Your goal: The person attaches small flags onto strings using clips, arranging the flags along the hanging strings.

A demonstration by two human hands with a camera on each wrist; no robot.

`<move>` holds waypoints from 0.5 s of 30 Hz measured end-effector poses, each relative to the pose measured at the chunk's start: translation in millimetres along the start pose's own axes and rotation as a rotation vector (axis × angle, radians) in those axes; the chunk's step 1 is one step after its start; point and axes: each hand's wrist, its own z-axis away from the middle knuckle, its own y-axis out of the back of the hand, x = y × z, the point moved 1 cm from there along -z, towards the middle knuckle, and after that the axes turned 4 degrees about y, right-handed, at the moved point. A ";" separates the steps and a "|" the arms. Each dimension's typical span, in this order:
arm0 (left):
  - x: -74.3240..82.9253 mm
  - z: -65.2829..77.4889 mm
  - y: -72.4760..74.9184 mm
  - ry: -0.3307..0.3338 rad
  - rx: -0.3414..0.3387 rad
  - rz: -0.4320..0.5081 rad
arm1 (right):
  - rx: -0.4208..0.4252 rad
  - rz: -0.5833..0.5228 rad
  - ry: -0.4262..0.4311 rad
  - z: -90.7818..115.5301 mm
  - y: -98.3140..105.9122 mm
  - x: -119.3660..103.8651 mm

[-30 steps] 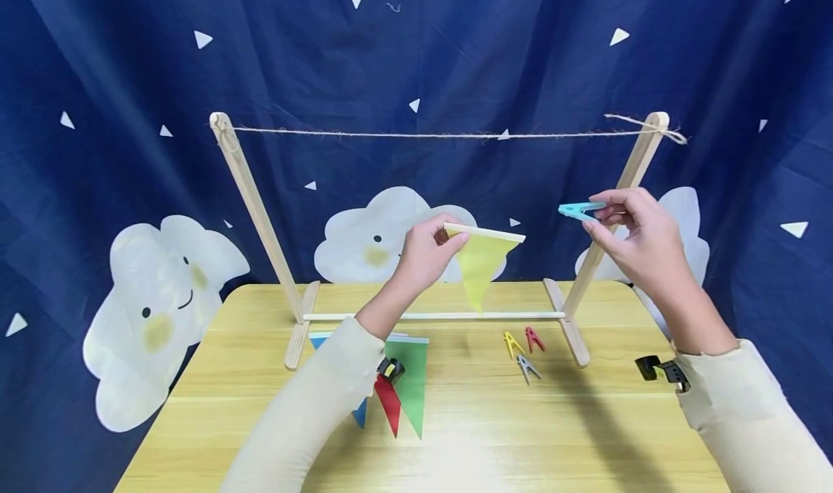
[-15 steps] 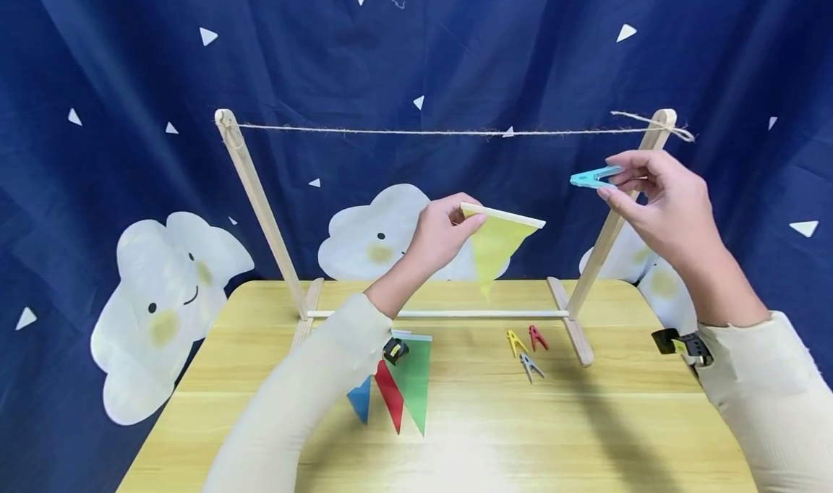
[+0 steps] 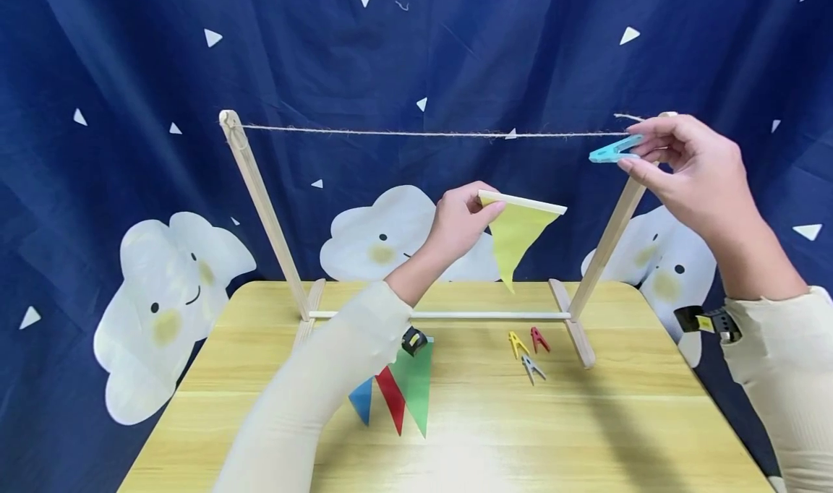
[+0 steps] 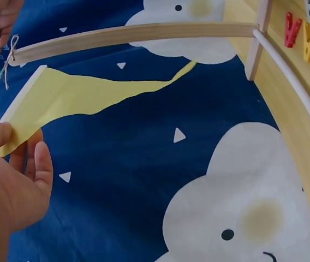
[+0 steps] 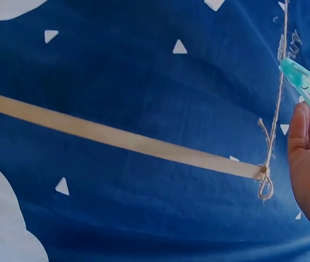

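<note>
My left hand pinches the left end of the white top strip of a yellow pennant, which hangs point down below the string. In the left wrist view the yellow pennant shows whole, thumb on its strip. My right hand pinches a light-blue clothespin by its handle ends, its nose pointing left. That clothespin is just under the twine in the head view, near the right post. From the right wrist, the clothespin overlaps the twine.
Two wooden posts joined by a white rod stand on the table. Blue, red and green pennants lie beneath my left forearm. Yellow, red and grey clothespins lie near the right foot.
My right hand has risen and moved right with the light-blue clothespin, up close to the twine. My left hand has carried the yellow pennant up and to the right.
</note>
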 end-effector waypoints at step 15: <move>14.5 -17.8 -28.3 -0.023 0.024 0.029 | -0.028 0.122 -0.055 -19.0 17.9 3.2</move>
